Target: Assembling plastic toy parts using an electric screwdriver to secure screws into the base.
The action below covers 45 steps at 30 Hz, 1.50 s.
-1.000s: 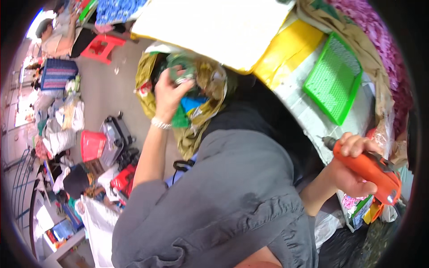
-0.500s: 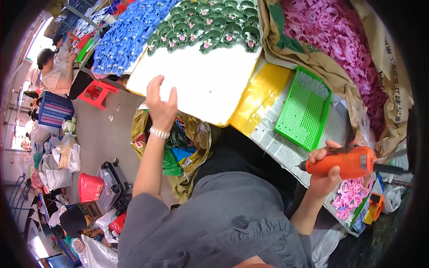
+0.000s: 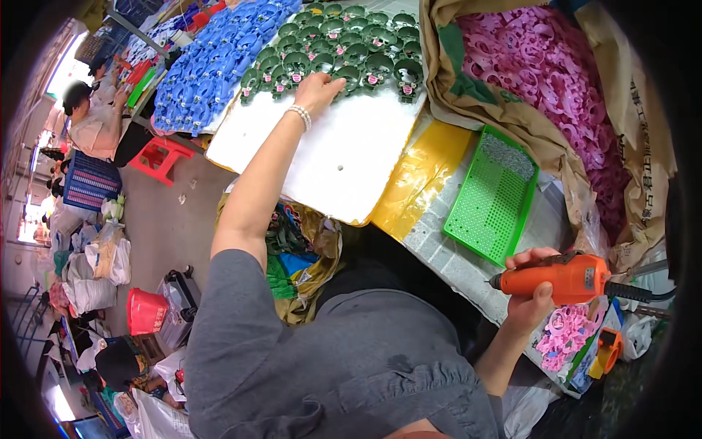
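Your left hand (image 3: 318, 89) rests with curled fingers on the green plastic pieces (image 3: 333, 53), which sit in rows along the far edge of the white board (image 3: 336, 157); whether it has one pinched, you cannot tell from here. Take a single piece cleanly, without dragging its neighbours out of line. Your right hand (image 3: 532, 293) is wrapped tightly around the orange electric screwdriver (image 3: 563, 278), off the near-right corner of the board, just past the green tray (image 3: 491, 197). Keep its tip pointed away from your arm, and mind the cord trailing to the right. Blue pieces (image 3: 205, 58) lie left of the green ones.
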### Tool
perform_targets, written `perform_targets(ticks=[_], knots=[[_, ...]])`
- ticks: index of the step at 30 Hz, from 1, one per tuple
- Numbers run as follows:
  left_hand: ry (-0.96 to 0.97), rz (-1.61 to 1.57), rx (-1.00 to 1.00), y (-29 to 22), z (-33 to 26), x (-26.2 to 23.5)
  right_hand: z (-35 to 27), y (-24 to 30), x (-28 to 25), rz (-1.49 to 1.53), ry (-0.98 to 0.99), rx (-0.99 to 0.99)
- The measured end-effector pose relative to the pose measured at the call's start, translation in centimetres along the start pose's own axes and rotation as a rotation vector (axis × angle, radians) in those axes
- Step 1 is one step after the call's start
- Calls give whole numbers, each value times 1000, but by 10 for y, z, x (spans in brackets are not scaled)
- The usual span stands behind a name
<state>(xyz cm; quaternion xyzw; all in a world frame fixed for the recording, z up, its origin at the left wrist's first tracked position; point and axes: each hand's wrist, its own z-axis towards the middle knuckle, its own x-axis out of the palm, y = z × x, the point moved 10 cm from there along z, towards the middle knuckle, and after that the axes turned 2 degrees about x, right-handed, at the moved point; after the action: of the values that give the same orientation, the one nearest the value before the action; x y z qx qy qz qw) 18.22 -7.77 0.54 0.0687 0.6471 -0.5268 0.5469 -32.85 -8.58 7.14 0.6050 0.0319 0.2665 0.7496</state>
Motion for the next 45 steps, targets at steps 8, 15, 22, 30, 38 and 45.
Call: perform_targets(ticks=[8, 15, 22, 30, 38, 45], knots=[[169, -403, -296, 17, -13, 12, 8, -7, -8, -4, -39, 18], [235, -569, -172, -13, -35, 20, 13, -6, -10, -90, -71, 1], [123, -620, 47, -23, -44, 2, 37, 11, -10, -210, 49, -87], [497, -1214, -41, -130, -154, 58, 55, -14, -39, -49, 5, -23], [1082, -1437, -409, -190, -293, 165, 54, -36, -39, -12, 24, -73], [1116, -1410, -363, -202, -306, 169, 58, -30, -34, -224, -112, -88]])
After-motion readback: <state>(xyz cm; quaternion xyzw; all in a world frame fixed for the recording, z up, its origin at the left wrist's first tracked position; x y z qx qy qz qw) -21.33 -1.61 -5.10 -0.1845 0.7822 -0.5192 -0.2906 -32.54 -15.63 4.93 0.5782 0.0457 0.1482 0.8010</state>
